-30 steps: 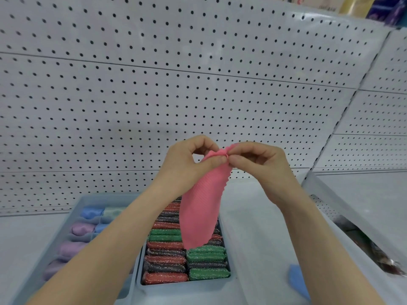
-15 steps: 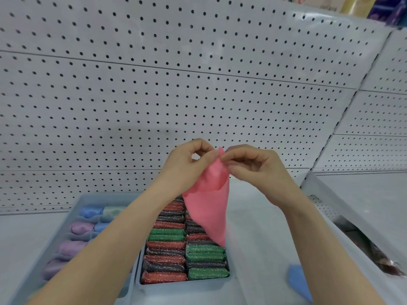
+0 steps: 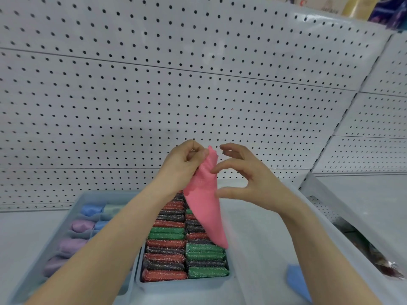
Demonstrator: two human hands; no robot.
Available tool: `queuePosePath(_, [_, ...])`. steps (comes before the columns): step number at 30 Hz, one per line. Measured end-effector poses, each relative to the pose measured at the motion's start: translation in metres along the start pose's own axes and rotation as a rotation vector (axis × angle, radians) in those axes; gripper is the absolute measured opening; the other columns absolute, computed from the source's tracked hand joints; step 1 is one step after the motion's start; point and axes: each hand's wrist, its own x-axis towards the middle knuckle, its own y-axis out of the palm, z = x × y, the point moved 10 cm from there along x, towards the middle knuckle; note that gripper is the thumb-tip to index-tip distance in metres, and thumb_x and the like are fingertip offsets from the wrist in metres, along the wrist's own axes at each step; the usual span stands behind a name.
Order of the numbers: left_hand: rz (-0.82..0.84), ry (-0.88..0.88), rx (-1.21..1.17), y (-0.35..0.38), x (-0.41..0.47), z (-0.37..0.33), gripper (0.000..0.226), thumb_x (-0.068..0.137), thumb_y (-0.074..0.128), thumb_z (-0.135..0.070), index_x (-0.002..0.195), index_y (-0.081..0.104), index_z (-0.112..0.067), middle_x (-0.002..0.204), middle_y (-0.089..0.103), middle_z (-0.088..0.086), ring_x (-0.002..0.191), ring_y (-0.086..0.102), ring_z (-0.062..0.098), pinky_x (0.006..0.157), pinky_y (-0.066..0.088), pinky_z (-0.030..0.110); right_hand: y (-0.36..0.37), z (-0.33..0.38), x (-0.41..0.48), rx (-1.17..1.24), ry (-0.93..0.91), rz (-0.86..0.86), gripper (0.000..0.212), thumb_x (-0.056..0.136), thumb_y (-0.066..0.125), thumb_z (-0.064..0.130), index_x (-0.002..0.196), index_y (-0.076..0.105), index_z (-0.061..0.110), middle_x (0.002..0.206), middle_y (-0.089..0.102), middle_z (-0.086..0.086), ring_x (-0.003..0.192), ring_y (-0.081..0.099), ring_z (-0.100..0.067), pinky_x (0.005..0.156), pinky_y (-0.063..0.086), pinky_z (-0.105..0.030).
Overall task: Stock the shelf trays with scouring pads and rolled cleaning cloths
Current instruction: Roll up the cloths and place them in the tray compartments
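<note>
A: Head view; left hand point(image 3: 187, 166) pinches cloth point(image 3: 204, 208) by its top; cloth hangs over pad tray point(image 3: 182, 286), tip toward 5 o'clock; right hand point(image 3: 251, 181) spread, holding nothing, fingertips just beside cloth.
B: Step?
A: Rolling the cloth, I judge; next move wants right hand gripping the loose edge, rolling tight; then into cloth tray point(image 3: 105, 193), 9 o'clock of pad tray.

A pale grey pegboard wall point(image 3: 198, 84) with rows of small dark holes fills the back. A grey shelf point(image 3: 19, 230) lies under it. At right stands a second pegboard bay point(image 3: 381, 115); blurred coloured packages point(image 3: 356, 6) stand above.
</note>
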Motion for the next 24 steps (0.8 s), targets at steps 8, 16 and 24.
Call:
queuePosePath(8, [-0.032,0.002,-0.004,-0.010,-0.001,0.001,0.017,0.097,0.057,-0.025,0.084,0.059,-0.014,0.060,0.046,0.004,0.060,0.035,0.021,0.060,0.031,0.037,-0.013,-0.005,0.003,0.011,0.007,-0.178,0.013,0.082,0.075,0.008,0.080,0.071,0.021,0.106,0.063,0.008,0.091,0.064,-0.008,0.080,0.050,-0.021])
queuePosePath(16, [-0.020,0.182,0.121,-0.009,-0.016,-0.052,0.011,0.090,0.067,-0.015,0.087,0.073,-0.024,0.065,0.069,-0.011,0.051,0.054,0.000,0.053,0.042,0.016,-0.034,0.035,0.007,0.149,-0.105,-0.268,0.016,0.086,0.069,0.003,0.090,0.073,0.018,0.087,0.069,0.006,0.083,0.064,-0.016,0.069,0.048,-0.026])
queuePosePath(24, [0.019,0.275,0.177,-0.008,-0.024,-0.080,0.011,0.086,0.070,-0.017,0.087,0.076,-0.026,0.082,0.074,-0.014,0.083,0.068,-0.001,0.077,0.048,0.011,-0.049,0.053,0.005,0.309,-0.127,-0.387,0.031,0.073,0.082,0.004,0.084,0.055,0.010,0.080,0.065,-0.008,0.074,0.060,-0.033,0.069,0.052,-0.044])
